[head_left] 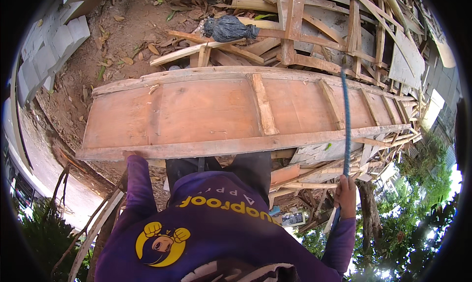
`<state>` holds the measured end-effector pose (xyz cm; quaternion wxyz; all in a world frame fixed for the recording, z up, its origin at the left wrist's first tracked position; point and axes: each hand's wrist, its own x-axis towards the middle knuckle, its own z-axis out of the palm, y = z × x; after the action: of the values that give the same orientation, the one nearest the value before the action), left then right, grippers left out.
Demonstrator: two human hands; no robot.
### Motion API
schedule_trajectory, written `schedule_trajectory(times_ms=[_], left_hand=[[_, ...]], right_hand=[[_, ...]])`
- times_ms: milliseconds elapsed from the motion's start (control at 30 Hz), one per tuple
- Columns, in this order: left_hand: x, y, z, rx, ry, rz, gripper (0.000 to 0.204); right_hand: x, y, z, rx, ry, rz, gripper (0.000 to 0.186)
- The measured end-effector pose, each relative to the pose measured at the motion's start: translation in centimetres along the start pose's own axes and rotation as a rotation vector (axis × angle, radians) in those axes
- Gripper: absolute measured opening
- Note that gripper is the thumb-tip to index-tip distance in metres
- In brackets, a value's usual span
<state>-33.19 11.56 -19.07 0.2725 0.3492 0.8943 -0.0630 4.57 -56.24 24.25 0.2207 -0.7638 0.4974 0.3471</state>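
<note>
A long wooden panel (196, 110) with pale cross battens lies crosswise in front of me, its near edge at my waist. My left hand (132, 154) grips that near edge toward the left end, its fingers partly hidden beneath it. At the right, my right hand (344, 196) is closed around a blue rope (346, 134), which runs up across the panel to its far side and also hangs down behind my wrist. Where the rope's far end goes is too blurred to make out.
Broken timber frames (295, 26), a dark crumpled bundle (228, 30) and leaf-strewn dirt (123, 41) lie beyond the panel. Pale slabs (54, 51) are at the left, bare branches (64, 188) lower left. A tree trunk (368, 213) stands lower right, with more scrap wood beside it.
</note>
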Motion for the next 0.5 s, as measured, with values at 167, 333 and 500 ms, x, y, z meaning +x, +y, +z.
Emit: schedule_trajectory(times_ms=[167,333,500], left_hand=[[0.7,-0.7,-0.1,0.019,-0.008,-0.019,0.101],[1.3,-1.7,-1.1,0.031,0.015,-0.03,0.101],[1.8,-1.0,-1.0,0.035,0.008,-0.008,0.1]], right_hand=[[3.2,-0.5,-11.9,0.023,0.422,-0.099,0.021],[11.6,1.8,-6.8,0.079,0.384,-0.107,0.025],[3.9,3.7,13.8,-0.303,-0.322,0.076,0.028]])
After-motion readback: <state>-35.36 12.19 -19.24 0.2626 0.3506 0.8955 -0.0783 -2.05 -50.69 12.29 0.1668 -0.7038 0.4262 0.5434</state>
